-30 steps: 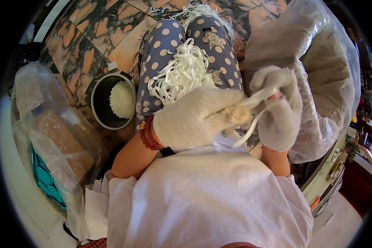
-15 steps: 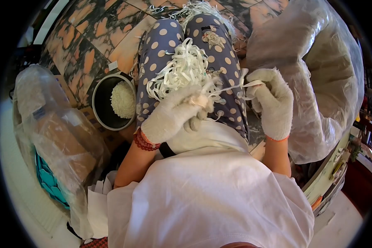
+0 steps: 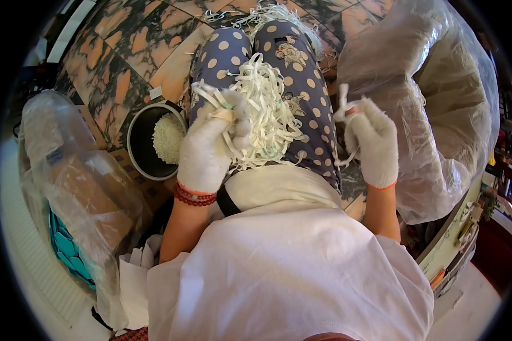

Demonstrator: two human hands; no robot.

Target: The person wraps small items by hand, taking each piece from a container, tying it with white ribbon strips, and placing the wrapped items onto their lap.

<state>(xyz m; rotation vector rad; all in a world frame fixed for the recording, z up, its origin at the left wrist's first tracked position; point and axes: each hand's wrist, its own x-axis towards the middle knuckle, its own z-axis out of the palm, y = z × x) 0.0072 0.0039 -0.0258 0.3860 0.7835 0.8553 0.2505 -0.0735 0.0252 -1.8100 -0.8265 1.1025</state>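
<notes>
Both hands wear white knit gloves with bare fingertips showing. My left hand [image 3: 213,139] is closed on a white strip [image 3: 210,98], which sticks out above the fingers and hangs below them. My right hand [image 3: 372,139] pinches another white strip [image 3: 343,102], its knotted end above the thumb and a thin tail hanging beneath. Between the hands, a heap of tangled white strips [image 3: 261,108] lies on the lap, over the dotted trousers [image 3: 313,102]. The two hands are well apart, one on each side of the lap.
A metal pot [image 3: 132,142] with white granules [image 3: 168,139] stands at the left. Farther left, a clear plastic bag [image 3: 79,187] covers brown and teal items. A large open plastic bag [image 3: 381,62] is at the right. More strips [image 3: 276,12] lie beyond the knees on the tiled floor.
My hands were close together at the right, then separated. My left hand has moved left and turned upright with a strip in it. My right hand still grips its strip.
</notes>
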